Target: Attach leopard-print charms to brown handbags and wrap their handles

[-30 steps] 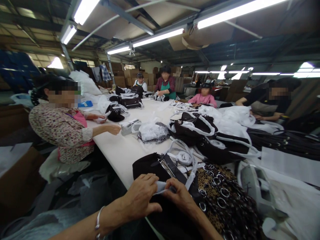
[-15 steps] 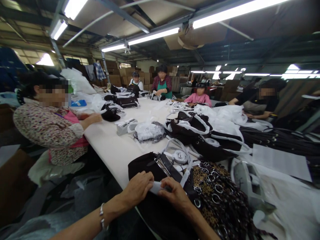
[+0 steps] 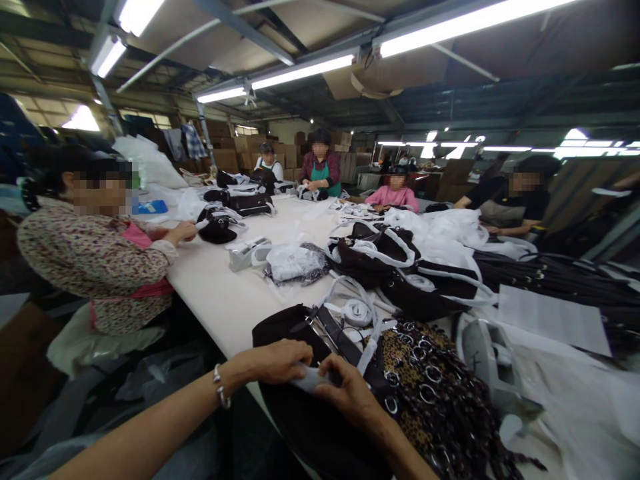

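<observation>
A black bag [image 3: 320,427] lies at the near table edge, its lower part toward my body. Across it, my left hand [image 3: 285,360] pinches one end of a short white wrapping strip [image 3: 311,380]. The other end is between the curled thumb and fingers of my right hand [image 3: 345,387]. Just beyond my hands are the bag's dark strap with a metal buckle [image 3: 311,321] and a coiled white wrapped strap [image 3: 357,311]. To the right of my right hand lies a heap of dark braided straps with metal rings [image 3: 430,387].
The white table [image 3: 210,300] runs away from me. More black bags with white-wrapped handles [image 3: 380,260] lie ahead, beside a plastic-wrapped bundle [image 3: 295,263]. A grey tape dispenser [image 3: 487,360] stands right. A person in a floral top [image 3: 100,253] sits left; others work farther back.
My left hand has shifted slightly, with its forearm lying flatter. Both hands still hold the white strip. The view has turned a little, and the seated person's hands at left have drawn back slightly.
</observation>
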`<action>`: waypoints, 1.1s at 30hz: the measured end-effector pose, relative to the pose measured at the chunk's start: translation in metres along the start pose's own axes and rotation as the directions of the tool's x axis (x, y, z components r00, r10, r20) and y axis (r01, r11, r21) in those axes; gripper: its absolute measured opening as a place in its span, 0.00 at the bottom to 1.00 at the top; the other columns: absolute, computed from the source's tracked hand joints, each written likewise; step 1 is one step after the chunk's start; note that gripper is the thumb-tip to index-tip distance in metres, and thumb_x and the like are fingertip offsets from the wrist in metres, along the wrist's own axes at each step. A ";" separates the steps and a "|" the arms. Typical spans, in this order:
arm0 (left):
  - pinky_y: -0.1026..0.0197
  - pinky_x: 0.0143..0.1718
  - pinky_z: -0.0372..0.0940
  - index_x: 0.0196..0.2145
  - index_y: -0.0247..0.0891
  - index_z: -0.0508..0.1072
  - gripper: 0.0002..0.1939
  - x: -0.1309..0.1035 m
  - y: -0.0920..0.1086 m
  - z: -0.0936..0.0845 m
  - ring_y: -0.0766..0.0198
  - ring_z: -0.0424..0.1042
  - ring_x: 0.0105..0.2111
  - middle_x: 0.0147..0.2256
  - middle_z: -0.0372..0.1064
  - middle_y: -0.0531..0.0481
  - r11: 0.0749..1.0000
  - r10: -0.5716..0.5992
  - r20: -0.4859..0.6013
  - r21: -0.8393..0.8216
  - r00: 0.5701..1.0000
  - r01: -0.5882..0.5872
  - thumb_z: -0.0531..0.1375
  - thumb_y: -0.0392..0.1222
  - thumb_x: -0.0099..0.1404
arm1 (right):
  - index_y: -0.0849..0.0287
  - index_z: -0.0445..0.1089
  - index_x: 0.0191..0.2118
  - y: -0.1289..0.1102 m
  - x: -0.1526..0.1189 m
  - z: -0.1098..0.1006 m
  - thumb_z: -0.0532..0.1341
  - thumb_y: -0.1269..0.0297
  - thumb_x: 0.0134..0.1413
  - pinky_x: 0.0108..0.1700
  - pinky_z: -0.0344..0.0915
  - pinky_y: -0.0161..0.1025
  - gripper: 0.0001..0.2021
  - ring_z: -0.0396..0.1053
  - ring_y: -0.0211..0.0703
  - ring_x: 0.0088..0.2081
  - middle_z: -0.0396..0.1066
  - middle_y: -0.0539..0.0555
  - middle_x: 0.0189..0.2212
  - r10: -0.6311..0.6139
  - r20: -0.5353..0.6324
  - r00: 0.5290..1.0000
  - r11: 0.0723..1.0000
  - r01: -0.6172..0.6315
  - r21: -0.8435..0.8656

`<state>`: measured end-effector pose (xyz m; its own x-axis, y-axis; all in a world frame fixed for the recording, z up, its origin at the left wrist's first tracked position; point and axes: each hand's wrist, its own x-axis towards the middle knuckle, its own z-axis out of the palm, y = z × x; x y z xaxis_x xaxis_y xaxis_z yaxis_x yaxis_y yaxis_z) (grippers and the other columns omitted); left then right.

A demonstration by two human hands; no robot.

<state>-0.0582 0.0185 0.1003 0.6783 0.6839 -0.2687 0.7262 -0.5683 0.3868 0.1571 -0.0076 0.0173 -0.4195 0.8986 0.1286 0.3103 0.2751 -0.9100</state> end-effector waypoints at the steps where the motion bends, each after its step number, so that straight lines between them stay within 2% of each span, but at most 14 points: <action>1: 0.59 0.41 0.64 0.45 0.42 0.68 0.10 -0.004 0.002 -0.001 0.58 0.73 0.40 0.40 0.73 0.50 1.000 -0.020 0.026 0.001 0.999 0.020 0.56 0.40 0.65 | 0.56 0.69 0.39 -0.002 0.000 -0.001 0.65 0.71 0.45 0.41 0.62 0.37 0.12 0.68 0.43 0.39 0.70 0.48 0.34 0.023 0.002 1.000 1.000 -0.023 0.014; 2: 0.60 0.38 0.64 0.45 0.42 0.67 0.10 -0.009 0.005 -0.002 0.58 0.73 0.37 0.37 0.73 0.50 0.999 -0.041 0.033 0.018 0.999 0.040 0.55 0.40 0.66 | 0.55 0.69 0.43 -0.004 0.001 -0.002 0.65 0.71 0.44 0.42 0.62 0.37 0.17 0.68 0.43 0.39 0.71 0.48 0.35 0.037 0.011 0.999 0.999 -0.037 0.016; 4: 0.59 0.37 0.64 0.46 0.42 0.66 0.09 -0.017 0.011 -0.001 0.57 0.73 0.36 0.36 0.73 0.50 0.996 -0.040 -0.023 0.085 0.999 0.042 0.54 0.40 0.67 | 0.54 0.69 0.50 -0.006 0.003 -0.005 0.66 0.70 0.44 0.46 0.63 0.39 0.23 0.69 0.46 0.43 0.73 0.50 0.40 0.028 0.047 0.999 0.999 -0.027 -0.023; 7: 0.59 0.39 0.63 0.46 0.40 0.64 0.09 -0.026 0.019 0.008 0.56 0.73 0.39 0.40 0.72 0.47 0.977 0.004 -0.153 0.213 0.988 0.029 0.53 0.35 0.68 | 0.52 0.73 0.49 -0.007 0.006 -0.011 0.65 0.66 0.48 0.49 0.62 0.42 0.19 0.70 0.49 0.45 0.75 0.51 0.43 -0.003 0.119 0.993 0.994 0.015 -0.105; 10: 0.58 0.40 0.64 0.48 0.40 0.64 0.13 -0.028 0.021 0.022 0.57 0.71 0.39 0.41 0.71 0.47 0.952 0.012 -0.216 0.300 0.976 0.054 0.50 0.30 0.68 | 0.51 0.74 0.46 -0.009 0.006 -0.015 0.64 0.65 0.51 0.46 0.62 0.41 0.14 0.71 0.48 0.42 0.76 0.50 0.39 0.004 0.156 0.988 0.985 0.023 -0.171; 12: 0.57 0.42 0.64 0.50 0.40 0.63 0.15 -0.027 0.020 0.031 0.57 0.71 0.40 0.41 0.71 0.47 0.948 0.015 -0.240 0.312 0.971 0.062 0.50 0.29 0.68 | 0.50 0.73 0.47 -0.015 0.005 -0.014 0.66 0.63 0.51 0.47 0.61 0.43 0.15 0.71 0.50 0.43 0.76 0.50 0.41 -0.014 0.145 0.989 0.963 0.053 -0.264; 16: 0.53 0.47 0.64 0.51 0.39 0.63 0.14 -0.026 0.018 0.043 0.55 0.70 0.43 0.45 0.70 0.46 0.953 0.015 -0.275 0.296 0.961 0.070 0.52 0.32 0.69 | 0.52 0.71 0.48 -0.029 0.006 0.000 0.69 0.50 0.49 0.47 0.59 0.46 0.22 0.70 0.55 0.45 0.75 0.55 0.43 -0.116 0.170 0.979 0.842 0.188 -0.506; 18: 0.51 0.50 0.63 0.51 0.39 0.63 0.13 -0.027 0.018 0.046 0.55 0.69 0.44 0.46 0.70 0.45 0.955 0.023 -0.286 0.289 0.958 0.063 0.52 0.34 0.69 | 0.55 0.71 0.44 -0.029 0.008 0.009 0.64 0.45 0.54 0.43 0.59 0.44 0.20 0.71 0.54 0.41 0.76 0.57 0.39 -0.135 0.177 0.975 0.770 0.216 -0.600; 20: 0.52 0.50 0.63 0.50 0.39 0.64 0.12 -0.030 0.020 0.046 0.55 0.70 0.44 0.46 0.70 0.45 0.961 0.012 -0.294 0.269 0.956 0.070 0.51 0.35 0.70 | 0.57 0.70 0.41 -0.025 0.010 0.016 0.58 0.44 0.59 0.38 0.59 0.42 0.19 0.73 0.51 0.37 0.76 0.57 0.35 -0.159 0.179 0.971 0.722 0.238 -0.649; 24: 0.53 0.54 0.62 0.57 0.39 0.60 0.19 -0.036 0.024 0.040 0.54 0.68 0.50 0.52 0.68 0.42 0.981 -0.066 -0.312 0.153 0.948 0.118 0.53 0.36 0.69 | 0.58 0.69 0.36 -0.013 0.013 0.019 0.53 0.45 0.63 0.30 0.55 0.39 0.20 0.73 0.48 0.30 0.76 0.57 0.30 -0.269 0.245 0.931 0.685 0.364 -0.631; 26: 0.55 0.54 0.63 0.53 0.39 0.65 0.14 -0.037 0.023 0.037 0.55 0.69 0.50 0.51 0.69 0.44 0.990 -0.077 -0.279 0.092 0.957 0.106 0.54 0.38 0.70 | 0.58 0.69 0.34 -0.012 0.014 0.019 0.51 0.44 0.64 0.29 0.55 0.39 0.22 0.73 0.47 0.29 0.76 0.57 0.28 -0.280 0.288 0.916 0.685 0.401 -0.609; 28: 0.57 0.50 0.65 0.44 0.39 0.69 0.08 -0.038 0.019 0.037 0.57 0.71 0.45 0.44 0.71 0.47 0.993 -0.076 -0.242 0.071 0.967 0.095 0.53 0.41 0.71 | 0.58 0.69 0.33 -0.014 0.015 0.016 0.51 0.44 0.64 0.29 0.56 0.38 0.23 0.73 0.47 0.29 0.76 0.56 0.28 -0.249 0.317 0.915 0.705 0.396 -0.588; 30: 0.57 0.47 0.65 0.41 0.39 0.69 0.08 -0.040 0.015 0.041 0.58 0.71 0.42 0.41 0.71 0.49 0.990 -0.081 -0.247 0.094 0.966 0.107 0.52 0.43 0.72 | 0.58 0.71 0.36 -0.017 0.013 0.011 0.53 0.42 0.62 0.33 0.60 0.38 0.22 0.74 0.48 0.32 0.76 0.56 0.30 -0.216 0.312 0.925 0.750 0.362 -0.554; 33: 0.55 0.49 0.63 0.47 0.41 0.66 0.09 -0.043 0.010 0.051 0.58 0.69 0.44 0.45 0.70 0.48 0.984 -0.066 -0.298 0.137 0.952 0.111 0.51 0.40 0.72 | 0.57 0.70 0.50 -0.022 0.004 -0.002 0.59 0.43 0.58 0.47 0.64 0.42 0.24 0.73 0.51 0.44 0.76 0.57 0.43 -0.164 0.259 0.952 0.815 0.279 -0.509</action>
<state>-0.0749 -0.0400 0.0706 0.5649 0.8249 -0.0184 0.8052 -0.5463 0.2305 0.1504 -0.0096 0.0383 -0.6714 0.7215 0.1692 0.5697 0.6486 -0.5048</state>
